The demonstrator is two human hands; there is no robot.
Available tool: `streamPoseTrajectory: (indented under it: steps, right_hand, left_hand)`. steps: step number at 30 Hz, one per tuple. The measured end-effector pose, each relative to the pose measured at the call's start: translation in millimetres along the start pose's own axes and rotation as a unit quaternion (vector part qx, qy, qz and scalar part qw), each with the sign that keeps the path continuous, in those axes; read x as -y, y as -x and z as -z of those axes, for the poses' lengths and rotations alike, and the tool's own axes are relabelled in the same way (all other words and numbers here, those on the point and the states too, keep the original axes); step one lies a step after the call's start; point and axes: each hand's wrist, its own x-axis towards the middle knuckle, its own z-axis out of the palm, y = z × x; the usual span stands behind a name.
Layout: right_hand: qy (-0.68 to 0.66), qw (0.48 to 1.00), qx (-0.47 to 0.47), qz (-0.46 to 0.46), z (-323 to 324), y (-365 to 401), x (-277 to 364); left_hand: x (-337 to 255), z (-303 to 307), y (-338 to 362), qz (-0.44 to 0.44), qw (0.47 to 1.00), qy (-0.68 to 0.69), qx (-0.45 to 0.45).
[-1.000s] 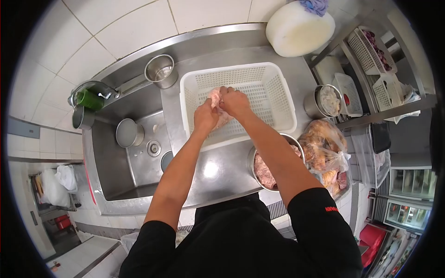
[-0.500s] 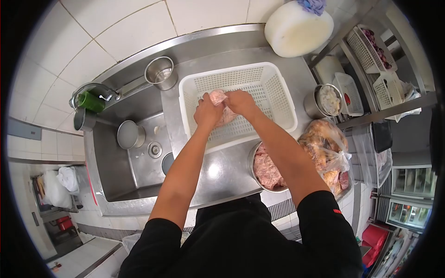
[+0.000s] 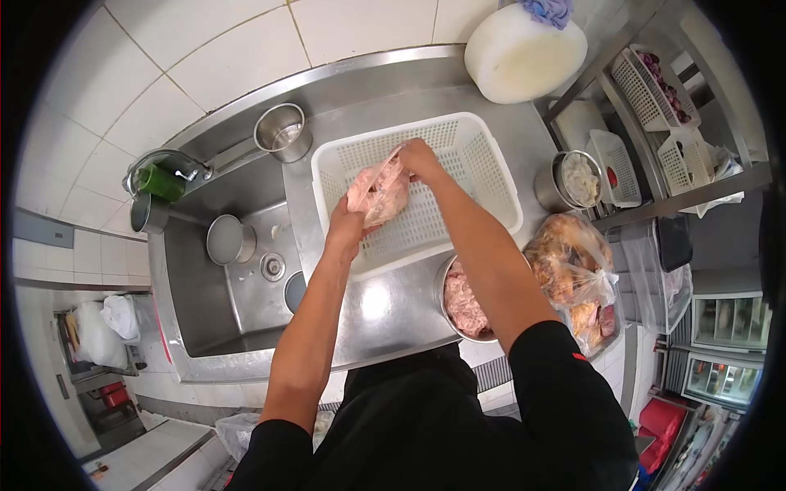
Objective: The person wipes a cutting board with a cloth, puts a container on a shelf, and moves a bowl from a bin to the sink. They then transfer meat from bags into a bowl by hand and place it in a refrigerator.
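A clear plastic bag of pale pink meat is held over the left part of a white perforated basket. My left hand grips the bag's lower left side. My right hand is closed on the bag's gathered upper right edge. Below the basket, partly behind my right forearm, a round metal bowl holds pink ground meat.
A metal sink with a pot lies left. A steel pot stands behind the basket. At right are a pot with pale contents, bagged meat and shelf baskets. A large white container stands at the back.
My left hand has moved down and left, and my right hand slightly up. The bag now hangs wider between them, with more of the meat showing.
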Motion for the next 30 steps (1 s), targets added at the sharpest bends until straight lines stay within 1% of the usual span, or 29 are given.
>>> streamPoseTrajectory:
  steps: [1, 2, 3, 4, 5, 6, 7, 8, 9, 10, 11, 13, 14, 15, 16, 17, 18, 20, 21, 22, 24, 28, 29, 30]
  right_hand:
    - [-0.108, 0.993, 0.037, -0.008, 4.6, 0.5, 5.5]
    - [-0.107, 0.994, 0.034, -0.005, 14.1, 12.9, 16.8]
    - [-0.167, 0.983, 0.06, 0.043, 28.8, 36.2, 34.1]
    - [-0.224, 0.967, 0.084, 0.09, 41.4, 60.1, 49.0]
    - [-0.221, 0.968, 0.08, 0.09, 49.2, 81.6, 57.5]
    - [-0.277, 0.948, 0.068, 0.142, 56.2, 103.0, 65.1]
    - [-0.33, 0.922, 0.057, 0.196, 63.1, 120.8, 71.8]
    - [-0.326, 0.923, 0.051, 0.2, 70.1, 135.6, 75.4]
    - [-0.355, 0.912, 0.055, 0.199, 76.6, 150.4, 75.4]
    - [-0.384, 0.9, 0.057, 0.197, 82.5, 164.2, 72.9]
    - [-0.384, 0.902, 0.045, 0.195, 87.2, 176.8, 68.5]
    - [-0.337, 0.908, 0.03, 0.246, 96.2, 202.5, 54.2]
    - [-0.338, 0.911, 0.015, 0.236, 101.0, 216.2, 45.5]
    - [-0.226, 0.929, -0.04, 0.29, 104.8, 229.2, 38.8]
    - [-0.107, 0.931, -0.09, 0.338, 108.2, 241.9, 35.5]
    - [-0.126, 0.94, -0.106, 0.3, 112.2, 261.0, 37.5]
    - [-0.126, 0.939, -0.113, 0.298, 115.4, 271.9, 30.5]
    - [-0.138, 0.932, -0.149, 0.302, 122.9, 290.8, 14.1]
    - [-0.128, 0.926, -0.175, 0.31, 125.6, 295.1, 0.5]
    - [-0.128, 0.924, -0.179, 0.313, 128.9, 299.5, -13.2]
    - [-0.107, 0.922, -0.189, 0.32, 132.3, 306.7, -37.8]
    - [-0.157, 0.909, -0.18, 0.342, 131.8, 301.3, -86.3]
    - [-0.172, 0.91, -0.181, 0.33, 130.5, 303.4, -90.9]
    - [-0.179, 0.909, -0.18, 0.33, 128.8, 306.7, -97.3]
  left_hand:
    - [-0.6, 1.6, 2.5, -0.048, 0.998, 0.039, 0.017]
    - [-4.9, -1.5, 10.9, -0.051, 0.998, 0.039, 0.019]
    - [-15.1, -8.1, 24.2, -0.113, 0.985, 0.132, 0.011]
    - [-26.9, -16.0, 36.2, -0.172, 0.959, 0.223, 0.003]
    - [-38.2, -24.1, 44.3, -0.176, 0.937, 0.301, 0.017]
    - [-39.9, -29.4, 37.6, -0.177, 0.936, 0.305, 0.023]
    - [-42.5, -34.7, 25.2, -0.189, 0.903, 0.374, 0.097]
    - [-46.6, -40.8, 17.0, -0.198, 0.86, 0.438, 0.171]
    - [-55.1, -54.7, 22.8, -0.188, 0.879, 0.417, 0.135]
    - [-60.5, -65.8, 24.6, -0.183, 0.878, 0.417, 0.143]
    - [-63.6, -77.8, 24.2, -0.192, 0.883, 0.403, 0.146]
    - [-70.2, -104.9, 33.3, -0.198, 0.893, 0.38, 0.138]
    - [-70.0, -117.6, 40.1, -0.182, 0.895, 0.379, 0.146]
    - [-69.7, -128.6, 47.1, -0.214, 0.909, 0.329, 0.138]
    - [-69.6, -137.6, 55.9, -0.249, 0.919, 0.278, 0.129]
    - [-72.5, -150.8, 71.1, -0.234, 0.921, 0.289, 0.12]
    - [-66.6, -158.4, 75.0, -0.231, 0.921, 0.287, 0.127]
    - [-53.7, -171.2, 83.1, -0.301, 0.928, 0.178, 0.129]
    - [-53.0, -178.9, 98.3, -0.297, 0.936, 0.15, 0.114]
    - [-48.5, -183.0, 103.5, -0.299, 0.935, 0.149, 0.118]
    - [-38.7, -190.2, 109.9, -0.35, 0.929, 0.026, 0.121]
    - [-21.0, -200.3, 114.6, -0.388, 0.913, -0.054, 0.111]
    - [-19.7, -203.2, 116.6, -0.389, 0.913, -0.061, 0.11]
    - [-17.1, -205.5, 119.1, -0.42, 0.897, -0.098, 0.101]
